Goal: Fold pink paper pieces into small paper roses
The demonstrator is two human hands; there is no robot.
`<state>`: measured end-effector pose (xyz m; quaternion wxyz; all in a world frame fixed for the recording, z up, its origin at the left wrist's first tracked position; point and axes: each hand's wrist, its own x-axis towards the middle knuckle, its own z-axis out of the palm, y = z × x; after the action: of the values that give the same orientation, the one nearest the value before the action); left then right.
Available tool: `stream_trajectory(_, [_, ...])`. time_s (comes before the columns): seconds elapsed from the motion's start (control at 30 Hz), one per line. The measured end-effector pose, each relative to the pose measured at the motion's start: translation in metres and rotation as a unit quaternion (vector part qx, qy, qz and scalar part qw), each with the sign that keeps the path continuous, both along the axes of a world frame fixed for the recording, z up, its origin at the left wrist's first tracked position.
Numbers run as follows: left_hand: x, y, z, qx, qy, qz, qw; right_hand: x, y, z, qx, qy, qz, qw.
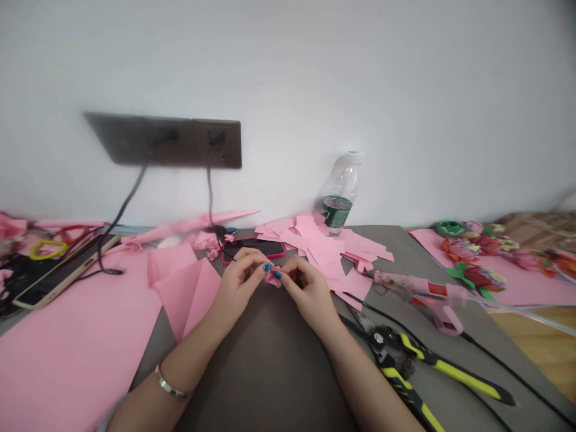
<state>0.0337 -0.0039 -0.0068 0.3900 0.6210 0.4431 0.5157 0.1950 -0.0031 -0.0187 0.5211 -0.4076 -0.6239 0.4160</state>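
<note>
Two hands (236,291) (309,294) pinch a small folded pink paper piece (272,278).

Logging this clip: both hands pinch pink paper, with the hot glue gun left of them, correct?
The head view shows the hot glue gun to their right, not left; the left hand and right hand do pinch the pink paper.

The grey table (270,366) carries a pink paper sheet (76,354), scattered pink offcuts (315,240), a pink glue gun (405,283) and yellow-handled pliers (459,375) (plus a red-cased phone (253,249)).
</note>
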Motion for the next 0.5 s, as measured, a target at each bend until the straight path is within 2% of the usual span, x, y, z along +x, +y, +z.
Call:
stream_trajectory(0.1, [0.0013,-0.0009,-0.0022,-0.032,-0.017,0.029,0.999,0.0011,0.0003,0.0002,0.011,0.03,-0.022,0.999])
stream_trajectory(0.2, [0.0038,-0.0025,-0.0038,-0.082,-0.021,-0.002,0.996,0.0014,0.0001,0.0006,0.029,0.049,-0.029,0.998])
stream_trajectory(0.3, [0.0056,-0.0033,-0.0032,-0.081,-0.022,-0.015,0.996,0.0011,-0.0002,0.0007,0.029,0.029,-0.019,0.999])
stream_trajectory(0.5, [0.0046,-0.0015,-0.0012,-0.082,-0.089,0.008,0.993,0.0006,0.0004,0.0001,-0.012,-0.005,-0.004,1.0])
